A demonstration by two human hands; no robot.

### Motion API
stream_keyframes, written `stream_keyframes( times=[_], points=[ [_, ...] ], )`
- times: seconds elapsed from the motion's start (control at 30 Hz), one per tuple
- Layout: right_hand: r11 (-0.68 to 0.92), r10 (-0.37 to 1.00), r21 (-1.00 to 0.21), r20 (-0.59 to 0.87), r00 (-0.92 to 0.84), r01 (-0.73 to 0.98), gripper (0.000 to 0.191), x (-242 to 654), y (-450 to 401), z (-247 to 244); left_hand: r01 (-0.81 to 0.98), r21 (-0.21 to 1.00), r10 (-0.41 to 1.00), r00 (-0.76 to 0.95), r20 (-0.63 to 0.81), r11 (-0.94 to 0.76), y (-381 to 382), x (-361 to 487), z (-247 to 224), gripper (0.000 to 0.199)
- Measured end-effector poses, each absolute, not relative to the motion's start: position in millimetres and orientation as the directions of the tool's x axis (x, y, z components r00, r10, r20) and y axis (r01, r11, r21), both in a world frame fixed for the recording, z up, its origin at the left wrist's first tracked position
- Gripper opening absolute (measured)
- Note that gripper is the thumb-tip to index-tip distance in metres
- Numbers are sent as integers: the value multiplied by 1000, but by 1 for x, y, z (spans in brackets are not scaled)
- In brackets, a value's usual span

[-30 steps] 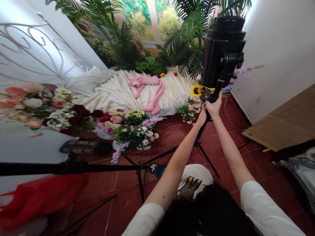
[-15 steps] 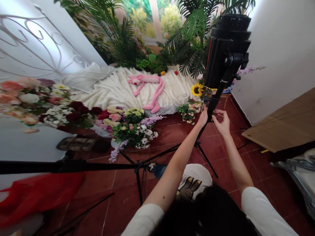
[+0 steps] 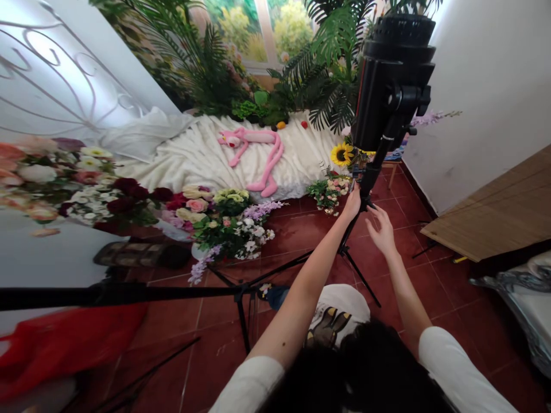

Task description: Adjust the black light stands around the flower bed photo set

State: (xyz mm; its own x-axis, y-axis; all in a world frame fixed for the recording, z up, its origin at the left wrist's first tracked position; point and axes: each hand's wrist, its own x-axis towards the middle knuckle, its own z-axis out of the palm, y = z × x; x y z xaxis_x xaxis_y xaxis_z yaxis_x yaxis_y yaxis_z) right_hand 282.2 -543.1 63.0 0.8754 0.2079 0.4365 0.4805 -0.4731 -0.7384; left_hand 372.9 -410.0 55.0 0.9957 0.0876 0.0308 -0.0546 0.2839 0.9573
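Note:
A black studio light [image 3: 390, 92] tops a black light stand [image 3: 369, 179], leaning toward the upper right of the view. My left hand [image 3: 353, 202] is wrapped around the stand's pole below the light. Close to a small knob [image 3: 367, 204] on the pole is my right hand [image 3: 381, 232], its fingers apart with nothing in them. Whether a fingertip brushes the knob is too small to tell. Past my hands stand a sunflower [image 3: 342, 154] and a small pink flower bunch [image 3: 329, 194].
A pink plush toy [image 3: 258, 137] lies on a white furry cloth [image 3: 185, 155]. Flower bunches [image 3: 232, 223] stand in front. Another black stand's pole [image 3: 163, 293] crosses the lower left. Red fabric [image 3: 73, 338] lies left; a brown board [image 3: 495, 201] stands right.
My right hand has dropped slightly away from the pole, and its fingers have opened from a near pinch. My left hand stays on the pole. The view has shifted slightly.

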Motion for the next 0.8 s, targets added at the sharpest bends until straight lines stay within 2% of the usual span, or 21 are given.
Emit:
stream_keyframes(
  times=[0.13, 0.27, 0.37, 0.5, 0.63, 0.8],
  points=[
    [-340, 131, -847, 388, 912, 409, 47, 284, -537, 59, -31, 951, 82, 997, 6, 309, -410, 372, 58, 83],
    [-183, 60, -946, 262, 963, 268, 55, 282, -530, 59, 13, 948, 70, 997, -37, 319, -411, 368, 63, 83],
    [-48, 80, -992, 112, 990, 116, 56, 281, -528, 66, 28, 949, 55, 997, -47, 314, -410, 367, 64, 82],
    [115, 175, -992, -29, 984, -50, 49, 286, -534, 81, -2, 950, 82, 996, -25, 314, -410, 368, 63, 81],
    [353, 317, -903, -132, 939, -246, 50, 291, -548, 96, -9, 948, 84, 996, -19, 317, -410, 371, 61, 76],
    [603, 507, -617, -193, 840, -506, 60, 292, -564, 103, -7, 935, 84, 996, -25, 355, -411, 372, 60, 67]
  ],
)
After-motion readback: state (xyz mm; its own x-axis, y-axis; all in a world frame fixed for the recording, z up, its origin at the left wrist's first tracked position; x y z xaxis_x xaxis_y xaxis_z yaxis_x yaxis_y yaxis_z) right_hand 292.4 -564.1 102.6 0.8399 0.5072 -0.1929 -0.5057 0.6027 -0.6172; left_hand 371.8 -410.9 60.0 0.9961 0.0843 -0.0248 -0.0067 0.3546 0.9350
